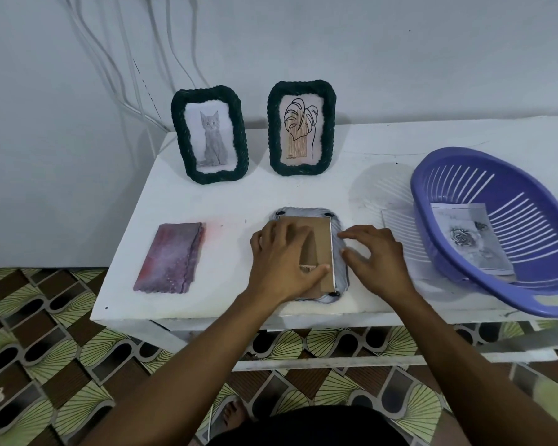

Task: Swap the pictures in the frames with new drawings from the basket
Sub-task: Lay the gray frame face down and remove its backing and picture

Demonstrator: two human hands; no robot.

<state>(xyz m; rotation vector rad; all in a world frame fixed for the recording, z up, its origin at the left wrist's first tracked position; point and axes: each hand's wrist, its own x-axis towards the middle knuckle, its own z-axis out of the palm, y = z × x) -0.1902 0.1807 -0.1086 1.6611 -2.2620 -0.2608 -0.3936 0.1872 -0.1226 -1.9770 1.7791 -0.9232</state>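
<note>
Head view: pressing left hand (pixel 281 262) flat, fingers straight, on backing (pixel 322 239) of face-down frame (pixel 303 211) near table's (pixel 239 194) front edge; right hand (pixel 374 259) bent-fingered at its side, pinch unclear. Might shove frame off with hard push.

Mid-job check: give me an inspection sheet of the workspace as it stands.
Surface: white table, lightly smudged.
Job's things: cat frame and leaf frame upright at the back; third frame face down, cardboard backing up; purple basket holds a rose drawing.
Clutter: purple cloth at left; loose sheet by the basket's left side.
Hands: left hand rests flat on the backing; right hand touches the frame's right edge with its fingertips.
Cables: white cables hang at back left, off the table.
Surroundings: white wall, patterned floor.
</note>
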